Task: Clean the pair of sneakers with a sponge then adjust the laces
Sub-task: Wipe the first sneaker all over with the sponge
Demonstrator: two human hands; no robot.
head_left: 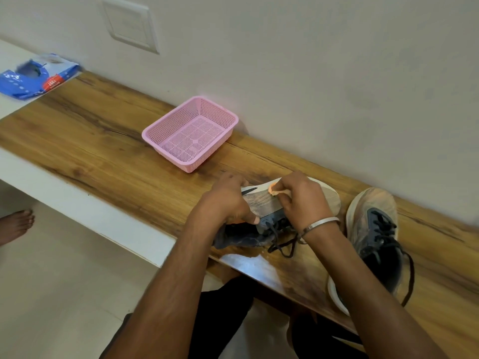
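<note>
Wooden shelf (108,141): runs from 10 o'clock to 4 o'clock along a pale wall (311,60).

First sneaker (261,203): lies tipped on its side near the centre of the view, pale sole turned toward the wall, dark laces (283,243) trailing loose onto the shelf at 6 o'clock of it.

Left hand (228,198): at 9 o'clock of this sneaker, fingers curled over the sole edge and thumb pressed on the grey upper, gripping the shoe.

Right hand (302,200): at 3 o'clock of the same sneaker, fingers curled round a small orange sponge (273,189), pinching it against the sole edge. A metal bangle (321,224) sits on that wrist.

Second sneaker (373,242): stands upright just beside the first at 3 o'clock, toe toward the wall, upper dusty, a dark lace hanging over the shelf's front edge.

Pink basket (190,133): at 11 o'clock of the hands, near the wall, apart from both shoes.

Blue packet (36,76): far end at 10 o'clock, on a white ledge.

Wall plate (129,24): at 11 o'clock, high on the wall.

Bare foot (15,224): on the floor at 9 o'clock.
</note>
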